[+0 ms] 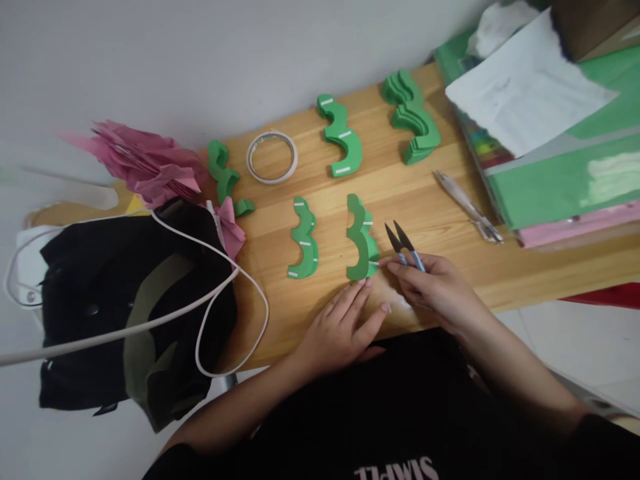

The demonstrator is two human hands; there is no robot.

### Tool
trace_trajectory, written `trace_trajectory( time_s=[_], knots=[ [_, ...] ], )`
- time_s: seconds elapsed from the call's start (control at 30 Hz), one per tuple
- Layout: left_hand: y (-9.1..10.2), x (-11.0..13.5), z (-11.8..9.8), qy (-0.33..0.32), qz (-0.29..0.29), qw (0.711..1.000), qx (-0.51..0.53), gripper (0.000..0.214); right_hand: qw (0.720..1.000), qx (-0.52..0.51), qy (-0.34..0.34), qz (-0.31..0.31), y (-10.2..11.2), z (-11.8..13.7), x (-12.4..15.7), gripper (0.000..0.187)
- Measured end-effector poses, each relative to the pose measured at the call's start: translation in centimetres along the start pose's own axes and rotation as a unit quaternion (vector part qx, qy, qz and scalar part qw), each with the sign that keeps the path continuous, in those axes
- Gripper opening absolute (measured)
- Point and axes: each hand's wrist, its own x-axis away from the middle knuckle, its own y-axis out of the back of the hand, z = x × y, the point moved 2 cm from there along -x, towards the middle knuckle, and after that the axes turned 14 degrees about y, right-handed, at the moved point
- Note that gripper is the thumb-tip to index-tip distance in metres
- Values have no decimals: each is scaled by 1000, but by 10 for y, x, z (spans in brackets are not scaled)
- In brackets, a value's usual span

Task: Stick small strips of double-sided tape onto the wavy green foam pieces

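Your right hand (434,285) is gripping the blue-handled, black-bladed metal snips (406,241), its fingertips meeting a narrow white strip (373,264) on the wavy green paper cut-out (357,241) that is lying on the pale wooden table (320,193). Your left hand (337,332) is spreading loosely, holding nothing, fingertips at the cut-out's lower edge. This piece is probably feeling light and easily creased; its plain edges are offering the safest hold. One second, matching cut-out (300,235) is lying leftward; three wavy green stacks are sitting behind: left stack (225,175), middle stack (354,152), right stack (417,120).
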Motion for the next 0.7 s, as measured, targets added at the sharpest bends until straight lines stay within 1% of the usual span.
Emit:
trace_trajectory(
  time_s=[0.2, 0.4, 0.53, 0.63, 0.7],
  knots=[
    [2, -2, -1, 7, -14, 1000, -13, 53, 1000, 6, -4, 4, 1, -1, 0, 26],
    [1, -2, -1, 5, -10, 1000, -7, 55, 1000, 9, -10, -6, 0, -1, 0, 28],
    [0, -1, -1, 10, 2, 1000, -18, 60, 1000, 11, -9, -15, 0, 0, 1, 29],
    [-2, -1, -1, 9, 20, 999, -25, 62, 1000, 14, -6, -14, -1, 1, 1, 29],
    [-2, -1, -2, 10, 22, 999, -27, 62, 1000, 16, -3, -12, -1, 1, 2, 30]
  ],
)
